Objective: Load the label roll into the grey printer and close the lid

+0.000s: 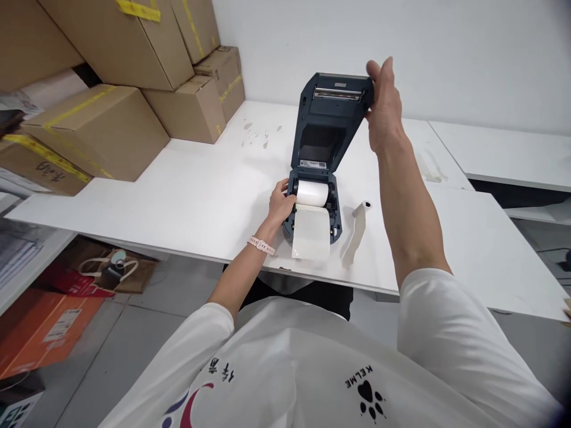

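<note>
I judge the roll [312, 194] loaded in the printer [336, 205], its paper [311, 233] out front, the lid [332, 114] unclosed, left hand [281, 203] gripping the printer's left side, right hand [386, 110] touching the lid, grip unclear.

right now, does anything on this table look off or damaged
Minor things: greyish patches mar the white tabletop near the cardboard boxes, as if worn or peeled; a dark mark, perhaps a chip, shows on its front edge; a narrow paper roll trails loose beside the open printer.
</note>
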The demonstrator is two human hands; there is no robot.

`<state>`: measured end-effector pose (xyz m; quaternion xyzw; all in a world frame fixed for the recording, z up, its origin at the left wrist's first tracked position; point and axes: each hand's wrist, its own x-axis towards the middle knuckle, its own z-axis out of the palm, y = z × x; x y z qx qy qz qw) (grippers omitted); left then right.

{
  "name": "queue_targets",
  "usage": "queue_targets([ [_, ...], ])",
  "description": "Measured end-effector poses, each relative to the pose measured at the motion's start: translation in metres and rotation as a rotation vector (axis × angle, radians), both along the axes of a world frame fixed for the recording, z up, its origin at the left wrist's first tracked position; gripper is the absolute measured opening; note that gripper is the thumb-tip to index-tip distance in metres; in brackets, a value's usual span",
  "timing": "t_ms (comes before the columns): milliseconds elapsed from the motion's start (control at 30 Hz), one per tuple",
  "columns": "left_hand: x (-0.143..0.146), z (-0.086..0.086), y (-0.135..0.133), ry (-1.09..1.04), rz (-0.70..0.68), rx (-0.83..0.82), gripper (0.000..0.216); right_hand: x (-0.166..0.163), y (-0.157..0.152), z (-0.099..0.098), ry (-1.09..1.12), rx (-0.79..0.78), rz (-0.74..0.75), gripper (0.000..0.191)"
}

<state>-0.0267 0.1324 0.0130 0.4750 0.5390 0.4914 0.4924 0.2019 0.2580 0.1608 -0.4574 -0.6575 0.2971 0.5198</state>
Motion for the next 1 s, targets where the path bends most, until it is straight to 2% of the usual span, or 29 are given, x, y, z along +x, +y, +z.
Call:
queue_targets([
  [67,-0.002,0.002,0.0,0.087,-0.011,0.026,0.07,-0.01,-0.008,0.013,0.095,-0.08,-0.028,0.064],
  [133,-0.003,0.009,-0.006,0.273,0.04,0.11,0.069,-0.016,-0.012,0.021,0.115,-0.091,-0.062,0.06],
  [200,-0.003,0.019,-0.019,0.502,0.106,0.278,0.067,-0.019,-0.013,0.025,0.09,-0.075,-0.07,0.062],
  [233,-0.002,0.025,-0.029,0.603,0.094,0.382,0.064,-0.019,-0.012,0.025,0.08,-0.075,-0.07,0.062],
  [267,0.0,0.03,-0.04,0.693,0.012,0.471,0.061,-0.019,-0.012,0.025,0.076,-0.08,-0.072,0.061],
  [300,0.003,0.035,-0.052,0.776,-0.133,0.527,0.058,-0.019,-0.013,0.025,0.077,-0.086,-0.071,0.06],
  [367,0.009,0.041,-0.075,0.92,-0.46,0.532,0.065,-0.018,-0.015,0.024,0.083,-0.087,-0.066,0.057],
  [400,0.012,0.042,-0.084,0.978,-0.581,0.513,0.073,-0.018,-0.017,0.023,0.085,-0.081,-0.058,0.056],
  [433,0.015,0.042,-0.092,1.031,-0.664,0.493,0.08,-0.018,-0.02,0.023,0.086,-0.073,-0.046,0.055],
  [500,0.018,0.041,-0.101,1.115,-0.735,0.463,0.09,-0.017,-0.027,0.022,0.084,-0.049,-0.023,0.058],
  [667,0.019,0.031,-0.099,1.184,-0.719,0.506,0.096,-0.016,-0.041,0.013,0.04,0.055,0.009,0.087],
  [733,0.019,0.026,-0.096,1.166,-0.693,0.557,0.095,-0.016,-0.049,0.008,0.022,0.094,0.012,0.089],
  [867,0.02,0.014,-0.099,1.05,-0.548,0.691,0.085,-0.018,-0.082,0.0,-0.017,0.205,-0.02,0.069],
  [933,0.02,0.007,-0.108,0.913,-0.437,0.825,0.066,-0.021,-0.11,-0.007,-0.061,0.277,-0.047,0.058],
  [1000,0.017,0.002,-0.12,0.726,-0.317,0.965,0.039,-0.025,-0.142,-0.019,-0.095,0.335,-0.075,0.049],
])
